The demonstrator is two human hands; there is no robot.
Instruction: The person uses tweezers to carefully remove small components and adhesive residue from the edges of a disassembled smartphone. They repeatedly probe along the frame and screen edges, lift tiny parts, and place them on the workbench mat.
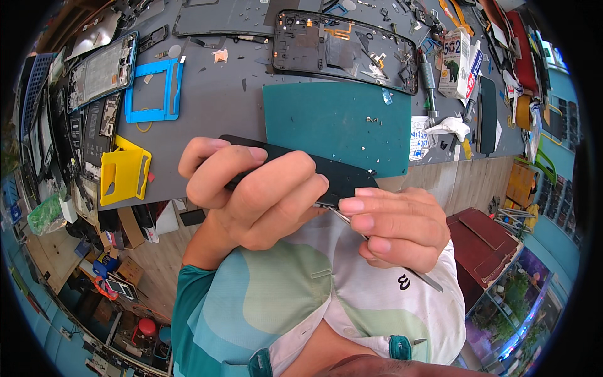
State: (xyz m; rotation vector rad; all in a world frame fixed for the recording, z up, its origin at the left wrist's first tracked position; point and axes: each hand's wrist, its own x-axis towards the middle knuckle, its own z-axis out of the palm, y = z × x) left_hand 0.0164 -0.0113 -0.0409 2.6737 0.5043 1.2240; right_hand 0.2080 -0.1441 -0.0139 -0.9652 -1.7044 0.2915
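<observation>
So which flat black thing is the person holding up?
The plain black slab in the left hand, with the right hand holding tweezers beside it. Others, like the black phone frame beyond the green mat, lie on the table.

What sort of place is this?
Probably a phone repair workshop. An opened black phone shell lies on the desk just beyond a green mat, and your right hand holds metal tweezers.
</observation>
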